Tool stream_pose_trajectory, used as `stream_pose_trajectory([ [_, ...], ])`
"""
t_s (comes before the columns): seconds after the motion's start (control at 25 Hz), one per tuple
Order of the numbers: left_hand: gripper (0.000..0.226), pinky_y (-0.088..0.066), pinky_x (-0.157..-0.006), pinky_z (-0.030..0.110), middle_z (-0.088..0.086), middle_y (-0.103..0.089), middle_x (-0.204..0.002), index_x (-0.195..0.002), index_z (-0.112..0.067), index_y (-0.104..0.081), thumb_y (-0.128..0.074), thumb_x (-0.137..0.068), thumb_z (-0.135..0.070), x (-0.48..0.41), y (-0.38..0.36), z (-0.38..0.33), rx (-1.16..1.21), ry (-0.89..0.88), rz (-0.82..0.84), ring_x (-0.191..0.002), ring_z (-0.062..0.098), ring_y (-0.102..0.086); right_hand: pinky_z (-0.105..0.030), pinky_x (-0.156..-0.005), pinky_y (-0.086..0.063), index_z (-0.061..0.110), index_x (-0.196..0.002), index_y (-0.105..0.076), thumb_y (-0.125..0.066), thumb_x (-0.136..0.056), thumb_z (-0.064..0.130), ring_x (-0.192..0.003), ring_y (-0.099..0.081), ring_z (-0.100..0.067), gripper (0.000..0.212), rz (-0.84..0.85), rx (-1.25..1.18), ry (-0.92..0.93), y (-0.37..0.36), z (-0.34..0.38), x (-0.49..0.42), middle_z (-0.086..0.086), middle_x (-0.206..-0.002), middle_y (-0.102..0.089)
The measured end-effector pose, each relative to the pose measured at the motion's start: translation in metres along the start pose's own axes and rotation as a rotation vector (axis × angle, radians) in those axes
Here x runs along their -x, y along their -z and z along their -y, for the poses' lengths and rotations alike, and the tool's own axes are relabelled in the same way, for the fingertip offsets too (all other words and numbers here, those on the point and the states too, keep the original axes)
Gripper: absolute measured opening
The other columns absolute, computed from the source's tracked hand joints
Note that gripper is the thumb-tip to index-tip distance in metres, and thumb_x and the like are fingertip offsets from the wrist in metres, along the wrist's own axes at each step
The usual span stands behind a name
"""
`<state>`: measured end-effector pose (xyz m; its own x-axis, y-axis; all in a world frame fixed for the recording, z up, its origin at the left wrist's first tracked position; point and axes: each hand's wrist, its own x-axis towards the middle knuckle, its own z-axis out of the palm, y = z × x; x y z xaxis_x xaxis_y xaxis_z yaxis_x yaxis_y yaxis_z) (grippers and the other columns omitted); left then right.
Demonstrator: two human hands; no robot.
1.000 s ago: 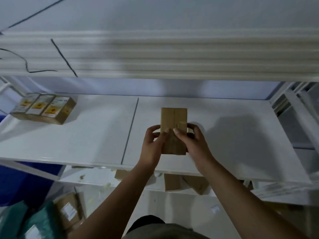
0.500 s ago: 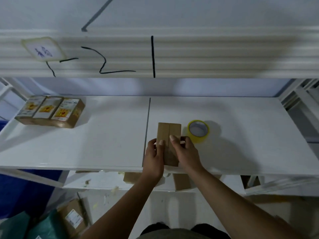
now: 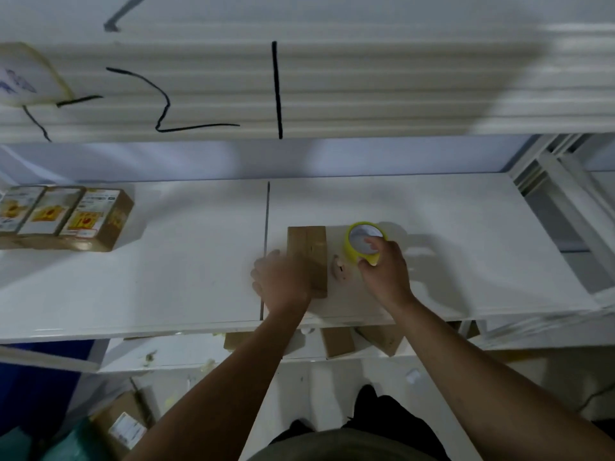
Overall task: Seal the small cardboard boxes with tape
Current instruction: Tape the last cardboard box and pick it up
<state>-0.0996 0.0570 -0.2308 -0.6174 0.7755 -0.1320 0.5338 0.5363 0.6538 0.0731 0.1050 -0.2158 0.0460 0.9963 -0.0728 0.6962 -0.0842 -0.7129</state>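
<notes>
- Both forearms reach forward from the bottom of the view, the left angled towards the middle, the right coming in from the lower right; the wrists sit over the front edge of the white shelf (image 3: 166, 281).
- The left hand (image 3: 283, 282) lies over the near left part of the small cardboard box (image 3: 312, 247), fingers curled round its edge and pinning it down; blur hides the fingertips.
- The box lies flat on the shelf, just right of the shelf's seam, flaps closed with the centre join facing up; it looks light and stiff enough to press on, yet likely to slide on the smooth surface, so a hold on the sides, clear of the join, suits taping.
- The right hand (image 3: 382, 271) grips the yellow tape roll (image 3: 350, 246) just right of the box, one finger in the core; the roll looks rigid and light, best held by rim and core.
- Three labelled boxes (image 3: 66, 217) sit far left, well apart.
</notes>
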Motion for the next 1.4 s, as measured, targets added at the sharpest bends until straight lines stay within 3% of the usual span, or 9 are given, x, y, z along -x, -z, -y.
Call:
stream_pose_trajectory([
  [0.12,0.045,-0.035,-0.104,0.05,0.014,-0.053,-0.145,-0.145,-0.014,-0.054,-0.052,-0.103,-0.032,-0.008,0.003,-0.024,-0.148,-0.535,-0.13,-0.132,0.037,-0.045,-0.04,-0.101,-0.052,0.02,-0.137,-0.063,-0.071,-0.086,0.009,-0.127,-0.059,-0.033,0.053,0.09,0.104,0.077,0.004,-0.01,-0.014,-0.01,-0.142,-0.051],
  [0.28,0.084,-0.014,-0.123,0.056,0.001,-0.03,-0.171,-0.166,-0.017,-0.019,-0.058,-0.095,-0.036,-0.044,-0.014,-0.077,-0.639,-0.805,0.32,-0.162,0.033,-0.001,-0.046,-0.097,-0.056,0.017,-0.131,-0.065,-0.07,-0.091,0.015,-0.122,-0.063,-0.034,0.041,0.154,0.206,0.167,0.009,-0.029,-0.02,-0.007,-0.146,-0.048],
  [0.36,0.097,-0.004,-0.125,0.062,0.002,-0.037,-0.169,-0.167,-0.016,-0.016,-0.068,-0.091,-0.046,-0.06,-0.026,-0.088,-0.815,-0.775,0.451,-0.163,0.031,0.004,-0.045,-0.096,-0.056,0.017,-0.13,-0.066,-0.069,-0.092,0.016,-0.121,-0.064,-0.032,0.038,0.161,0.205,0.174,0.01,-0.035,-0.023,-0.005,-0.149,-0.047],
  [0.48,0.071,0.0,-0.122,0.066,-0.001,-0.054,-0.156,-0.158,-0.024,-0.034,-0.061,-0.093,-0.036,-0.067,-0.039,-0.089,-0.785,-0.715,0.501,-0.162,0.025,-0.01,-0.041,-0.098,-0.055,0.015,-0.129,-0.067,-0.069,-0.093,0.017,-0.121,-0.063,-0.031,0.037,0.18,0.198,0.188,0.009,-0.039,-0.03,-0.006,-0.151,-0.045],
  [0.84,0.024,-0.004,-0.121,0.051,-0.016,-0.077,-0.107,-0.12,-0.037,-0.071,-0.057,-0.102,-0.031,-0.061,-0.038,-0.069,-0.37,-0.59,0.275,-0.127,0.008,-0.058,-0.034,-0.101,-0.05,0.004,-0.117,-0.074,-0.078,-0.088,0.01,-0.118,-0.063,-0.033,0.03,0.131,0.105,0.218,0.024,-0.037,-0.043,-0.015,-0.134,-0.053],
  [1.04,0.006,-0.053,-0.1,0.037,-0.014,-0.082,-0.091,-0.092,-0.028,-0.085,-0.083,-0.09,-0.023,-0.06,0.013,-0.079,0.349,-0.474,0.288,-0.091,0.002,-0.076,-0.038,-0.091,-0.047,0.01,-0.108,-0.075,-0.08,-0.089,0.037,-0.106,-0.058,-0.034,0.034,0.057,0.242,0.479,0.075,0.004,-0.051,-0.009,-0.106,-0.072],
  [1.16,0.015,-0.061,-0.081,0.026,0.005,-0.083,-0.087,-0.09,-0.016,-0.086,-0.08,-0.089,-0.002,-0.063,0.063,-0.069,0.696,-0.352,0.485,-0.081,0.013,-0.079,-0.036,-0.109,-0.041,0.02,-0.094,-0.067,-0.066,-0.093,0.049,-0.096,-0.061,-0.019,0.029,0.26,0.089,0.616,0.096,0.043,-0.047,0.004,-0.09,-0.066],
  [1.28,0.022,-0.064,-0.076,0.028,0.014,-0.082,-0.086,-0.086,-0.015,-0.087,-0.076,-0.089,0.003,-0.071,0.1,-0.049,0.687,-0.23,0.542,-0.08,0.022,-0.08,-0.039,-0.082,-0.05,0.028,-0.085,-0.06,-0.064,-0.091,0.052,-0.076,-0.059,-0.011,0.025,0.533,-0.088,0.566,0.089,0.065,-0.043,0.008,-0.078,-0.061],
  [1.4,0.016,-0.065,-0.078,0.031,0.01,-0.083,-0.089,-0.085,-0.014,-0.086,-0.077,-0.089,-0.002,-0.08,0.119,-0.018,0.608,-0.034,0.43,-0.085,0.023,-0.082,-0.035,-0.059,-0.034,0.017,-0.067,-0.051,-0.064,-0.074,0.078,-0.056,-0.045,-0.011,0.062,0.371,0.093,0.458,0.063,0.062,-0.055,0.003,-0.058,-0.046],
])
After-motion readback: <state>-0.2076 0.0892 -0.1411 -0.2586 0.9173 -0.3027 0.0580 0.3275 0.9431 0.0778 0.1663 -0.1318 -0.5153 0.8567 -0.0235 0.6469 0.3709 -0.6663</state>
